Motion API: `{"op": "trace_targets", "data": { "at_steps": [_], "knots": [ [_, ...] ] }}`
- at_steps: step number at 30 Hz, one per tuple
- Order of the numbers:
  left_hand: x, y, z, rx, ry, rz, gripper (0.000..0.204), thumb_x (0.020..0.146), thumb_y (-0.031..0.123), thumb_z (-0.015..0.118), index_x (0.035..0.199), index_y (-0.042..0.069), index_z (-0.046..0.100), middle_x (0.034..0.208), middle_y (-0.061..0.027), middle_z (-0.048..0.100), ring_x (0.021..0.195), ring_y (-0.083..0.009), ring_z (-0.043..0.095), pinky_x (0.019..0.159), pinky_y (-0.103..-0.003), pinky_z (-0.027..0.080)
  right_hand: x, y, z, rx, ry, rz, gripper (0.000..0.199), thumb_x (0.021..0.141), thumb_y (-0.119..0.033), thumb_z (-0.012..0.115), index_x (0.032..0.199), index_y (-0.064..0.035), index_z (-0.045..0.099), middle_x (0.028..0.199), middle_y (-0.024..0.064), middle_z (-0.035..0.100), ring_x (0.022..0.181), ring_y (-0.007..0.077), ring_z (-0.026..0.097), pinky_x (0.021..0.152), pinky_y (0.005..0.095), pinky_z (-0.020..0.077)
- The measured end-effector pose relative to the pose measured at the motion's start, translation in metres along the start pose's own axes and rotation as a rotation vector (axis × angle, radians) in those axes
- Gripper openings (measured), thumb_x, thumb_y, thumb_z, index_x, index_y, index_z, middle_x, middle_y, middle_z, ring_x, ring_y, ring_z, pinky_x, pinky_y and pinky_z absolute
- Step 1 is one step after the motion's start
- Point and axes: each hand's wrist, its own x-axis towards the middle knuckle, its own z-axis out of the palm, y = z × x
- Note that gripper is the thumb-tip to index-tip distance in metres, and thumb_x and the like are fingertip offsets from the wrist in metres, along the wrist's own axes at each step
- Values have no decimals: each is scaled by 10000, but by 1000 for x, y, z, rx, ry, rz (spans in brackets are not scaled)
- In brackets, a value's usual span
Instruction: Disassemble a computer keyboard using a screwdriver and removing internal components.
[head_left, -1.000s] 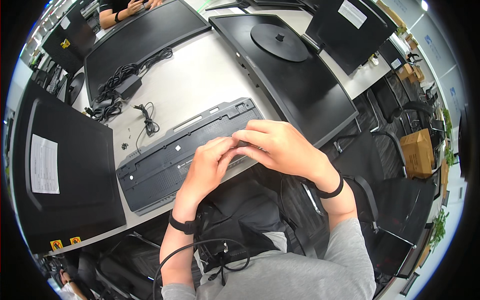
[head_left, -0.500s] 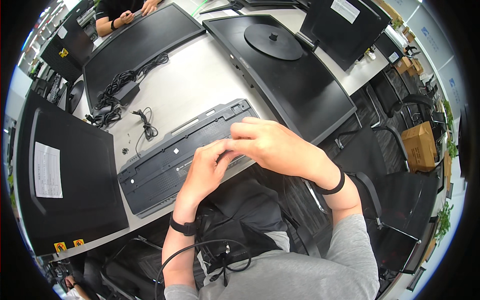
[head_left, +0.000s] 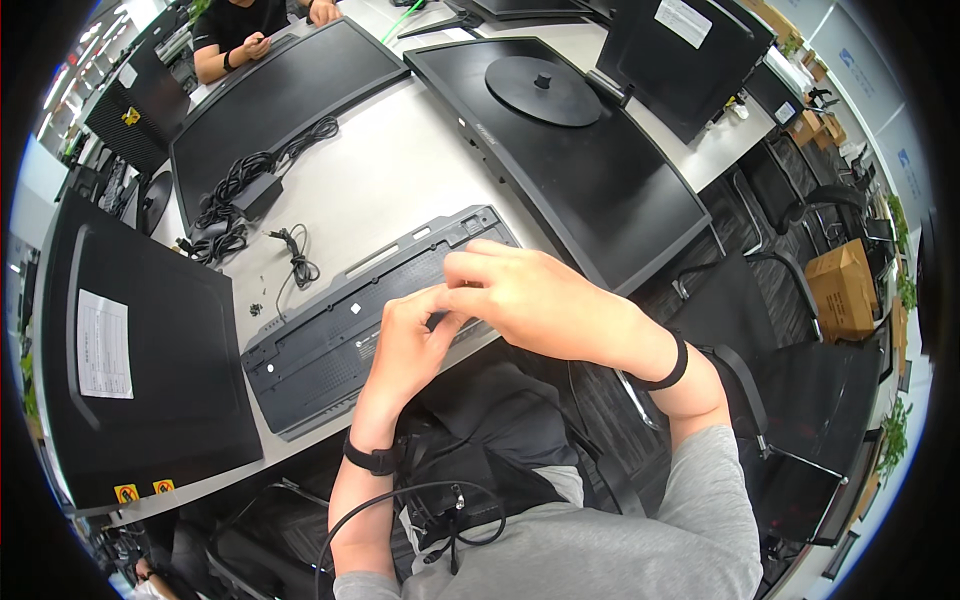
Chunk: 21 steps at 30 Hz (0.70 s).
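Upturned keyboard (head_left: 318, 343) slants lower-left to upper-right, white sticker (head_left: 355, 309) showing; left hand (head_left: 410, 325) and right hand (head_left: 505, 292) pinch, anything held hidden.

Black keyboard (head_left: 315, 352), underside facing up, lying flat, slanted along the pale table's near edge, partly hidden

The pale table (head_left: 390, 175) carries an upturned keyboard (head_left: 325, 335), a computer case (head_left: 180, 340), two monitors (head_left: 290, 95), bundled cables (head_left: 222, 208) and tiny dark bits (head_left: 256, 309).
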Motion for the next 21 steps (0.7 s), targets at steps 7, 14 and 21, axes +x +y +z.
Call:
{"op": "trace_targets", "data": {
  "at_steps": [7, 14, 21],
  "knots": [
    [1, 7, 3, 114, 52, -57, 253, 930, 53, 845, 1179, 26, 811, 1098, -181, 843, 1055, -328, 832, 887, -384, 619, 1, -2, 2, -33, -36, 152, 207, 862, -46, 809, 1058, -22, 747, 985, 89, 633, 949, 302, 697, 781, 435, 598],
    [-1, 8, -2, 63, 27, -13, 226, 933, 52, 837, 1150, -5, 807, 1030, -139, 849, 982, -224, 818, 899, -353, 594, 2, 0, -7, 11, -10, 48, 194, 895, -79, 813, 1069, -12, 761, 952, 91, 640, 903, 317, 711, 763, 446, 596],
    [6, 4, 1, 61, -3, 13, 235, 929, 82, 861, 1150, 14, 817, 1075, -172, 843, 1011, -325, 835, 879, -377, 617, 2, 1, -9, -58, -18, 91, 161, 912, -68, 798, 1053, 0, 766, 968, 109, 674, 934, 329, 729, 791, 447, 604]
  ]
}}
